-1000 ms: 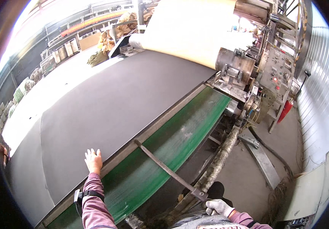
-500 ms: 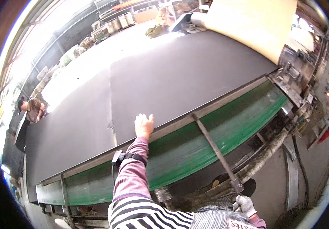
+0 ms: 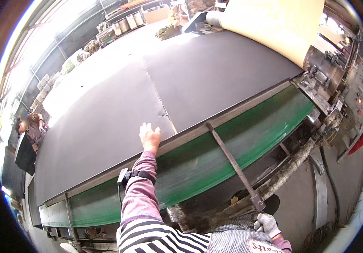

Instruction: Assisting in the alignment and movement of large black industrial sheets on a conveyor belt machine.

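My bare left hand (image 3: 150, 137) lies with its fingers spread on a dark grey sheet (image 3: 101, 122), close to the near edge of a long conveyor table. Just right of the hand runs a ragged seam (image 3: 163, 110) between this sheet and a second dark sheet (image 3: 223, 76). On my left wrist sits a strapped device (image 3: 124, 176). My right hand (image 3: 268, 224), in a grey-white glove, is curled closed low at the right, beside the lower end of a metal bar (image 3: 234, 164). Whatever its fingers may hold is hidden.
A green belt (image 3: 232, 147) hangs below the table edge. A broad yellowish sheet (image 3: 274, 25) rises at the far right beside rollers and a control panel (image 3: 360, 97) with a red light. A co-worker (image 3: 32, 128) bends at the table's far left end, near a dark stack.
The seam and both dark sheets have shifted right, toward the rollers. My left hand, formerly right of the seam, is now left of it. The co-worker has bent and shifted slightly.
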A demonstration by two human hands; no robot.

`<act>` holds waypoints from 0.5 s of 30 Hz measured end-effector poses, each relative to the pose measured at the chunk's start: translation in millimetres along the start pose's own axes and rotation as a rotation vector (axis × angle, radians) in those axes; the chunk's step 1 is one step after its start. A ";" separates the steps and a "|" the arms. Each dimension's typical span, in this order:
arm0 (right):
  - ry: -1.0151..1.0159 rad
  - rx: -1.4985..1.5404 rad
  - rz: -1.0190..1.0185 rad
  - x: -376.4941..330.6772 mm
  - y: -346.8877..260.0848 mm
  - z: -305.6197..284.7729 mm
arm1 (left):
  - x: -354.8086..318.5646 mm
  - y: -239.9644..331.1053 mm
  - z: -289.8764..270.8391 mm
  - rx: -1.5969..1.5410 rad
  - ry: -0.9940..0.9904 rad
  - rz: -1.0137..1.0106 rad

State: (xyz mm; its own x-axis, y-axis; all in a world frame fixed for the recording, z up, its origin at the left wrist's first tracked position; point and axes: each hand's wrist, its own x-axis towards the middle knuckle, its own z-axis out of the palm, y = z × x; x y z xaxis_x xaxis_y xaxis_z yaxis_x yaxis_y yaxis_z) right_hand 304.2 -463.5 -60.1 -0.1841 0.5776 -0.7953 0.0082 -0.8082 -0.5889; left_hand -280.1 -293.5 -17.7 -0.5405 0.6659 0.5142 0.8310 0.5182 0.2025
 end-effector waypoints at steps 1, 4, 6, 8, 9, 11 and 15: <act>0.009 0.017 -0.009 -1.3 -0.7 0.0 | 0.5 -3.1 -9.4 -0.003 -0.133 -0.076; 0.000 -0.008 0.043 -3.1 -2.9 1.2 | 2.0 -13.5 -36.1 0.126 -0.330 -0.489; -0.022 0.002 0.021 -2.1 -5.5 1.9 | 4.7 -14.7 -43.6 0.147 -0.302 -0.514; -0.037 -0.021 0.035 -2.7 -6.9 1.4 | 9.4 -12.1 -38.9 0.118 -0.335 -0.445; -0.027 -0.012 0.020 -2.9 -7.7 0.7 | 12.4 -11.6 -33.4 0.093 -0.365 -0.378; -0.039 -0.026 0.059 -2.9 -8.2 -0.1 | 19.0 -12.7 -17.0 -0.038 -0.378 -0.292; -0.041 -0.091 0.022 -2.0 -5.9 -2.1 | 20.6 -60.0 -2.5 -0.405 -0.142 -0.133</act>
State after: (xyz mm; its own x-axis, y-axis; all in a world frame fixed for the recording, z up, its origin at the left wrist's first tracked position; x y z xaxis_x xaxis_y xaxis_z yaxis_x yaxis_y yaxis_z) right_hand 306.6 -459.6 -55.4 -0.2230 0.5535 -0.8024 0.1015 -0.8055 -0.5838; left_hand -340.7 -312.2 -17.3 -0.6349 0.6899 0.3476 0.7225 0.3709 0.5835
